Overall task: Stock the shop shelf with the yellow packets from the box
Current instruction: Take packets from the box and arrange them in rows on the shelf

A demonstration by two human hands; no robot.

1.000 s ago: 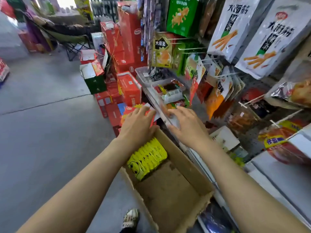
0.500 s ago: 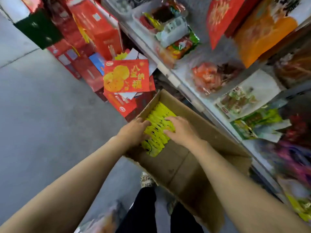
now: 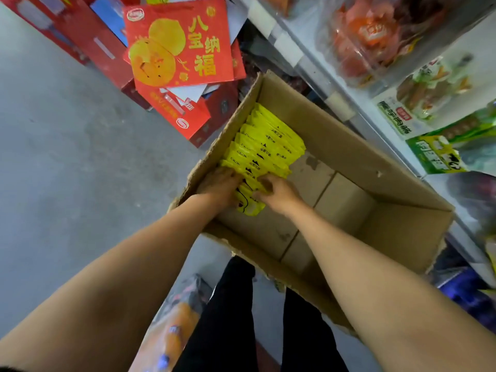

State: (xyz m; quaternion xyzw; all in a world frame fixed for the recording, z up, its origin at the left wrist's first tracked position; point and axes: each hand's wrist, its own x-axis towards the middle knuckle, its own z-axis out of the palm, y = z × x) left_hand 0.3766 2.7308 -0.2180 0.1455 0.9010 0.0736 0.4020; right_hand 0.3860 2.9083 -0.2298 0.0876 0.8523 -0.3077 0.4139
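Observation:
An open cardboard box (image 3: 346, 146) stands on the floor against the shop shelf (image 3: 303, 57). A row of several yellow packets (image 3: 265, 146) leans along the box's left wall. Both hands are inside the box at the near end of that row. My left hand (image 3: 220, 187) grips the nearest packets from the left side. My right hand (image 3: 276, 191) has its fingers curled over their top edges from the right. The nearest packet's lower part shows below my hands; my fingertips are hidden among the packets.
Red gift boxes (image 3: 177, 47) are stacked on the grey floor left of the box. The shelf on the right holds bagged snacks (image 3: 426, 98) in clear bins. My legs in black trousers (image 3: 236, 318) stand below the box. An orange packet (image 3: 174, 323) lies by my feet.
Both hands dropped from the shelf edge into the box and moved to the near end of the yellow row, closing on the nearest packets. The camera tilted down and came closer.

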